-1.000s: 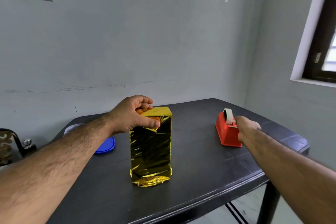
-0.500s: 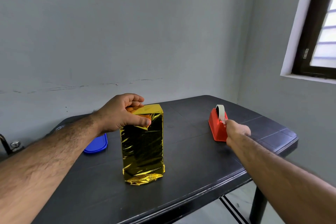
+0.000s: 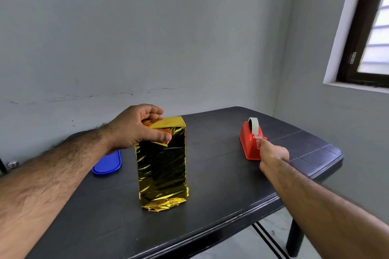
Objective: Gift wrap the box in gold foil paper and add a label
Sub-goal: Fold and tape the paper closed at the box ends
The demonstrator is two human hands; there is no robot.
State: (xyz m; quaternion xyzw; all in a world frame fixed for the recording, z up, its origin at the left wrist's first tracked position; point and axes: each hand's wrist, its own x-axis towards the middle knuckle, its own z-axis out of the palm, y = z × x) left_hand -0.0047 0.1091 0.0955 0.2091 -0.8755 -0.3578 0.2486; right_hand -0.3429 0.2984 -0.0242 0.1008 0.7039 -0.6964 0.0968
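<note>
A tall box wrapped in gold foil [image 3: 163,166] stands upright near the middle of the black table [image 3: 221,206]. My left hand [image 3: 134,127] grips its top left corner, thumb pressing a folded foil flap against the front face. A red tape dispenser [image 3: 249,143] with a white tape roll sits to the right. My right hand [image 3: 271,153] reaches to the dispenser's front and pinches the free end of the tape at the cutter.
A blue plastic lid [image 3: 108,164] lies flat on the table behind my left forearm. The table's front edge runs diagonally below the box; its right corner is near the dispenser. A wall stands close behind, a window at the right.
My right hand has slid from beside the dispenser to its front and taken the tape end. My left hand stays on the box top. The view shifted slightly.
</note>
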